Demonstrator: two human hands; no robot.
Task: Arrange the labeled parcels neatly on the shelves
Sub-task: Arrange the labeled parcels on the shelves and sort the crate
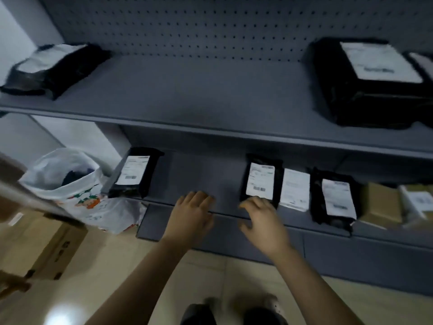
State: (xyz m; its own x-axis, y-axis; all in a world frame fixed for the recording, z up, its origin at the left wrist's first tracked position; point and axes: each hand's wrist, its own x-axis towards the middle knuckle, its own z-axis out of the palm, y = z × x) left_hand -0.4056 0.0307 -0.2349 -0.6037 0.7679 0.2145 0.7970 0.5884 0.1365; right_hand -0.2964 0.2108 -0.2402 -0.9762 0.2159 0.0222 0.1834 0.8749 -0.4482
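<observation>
Hovering left hand (194,214) over lower grey metal shelf (199,174), fingers relaxed, empty; reaching right hand (260,219), fingers loosely spread, empty, toward black plastic labelled parcel (261,179) on it. Looks midway: more shelved alongside, gaps left.

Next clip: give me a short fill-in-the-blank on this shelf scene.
The left hand holds ____. The labeled parcel at the right hand is ____ with a white label. The neighbouring parcel on its right is ____. Both lie on the ____ shelf.
Missing words: nothing, black, white, lower.
</observation>
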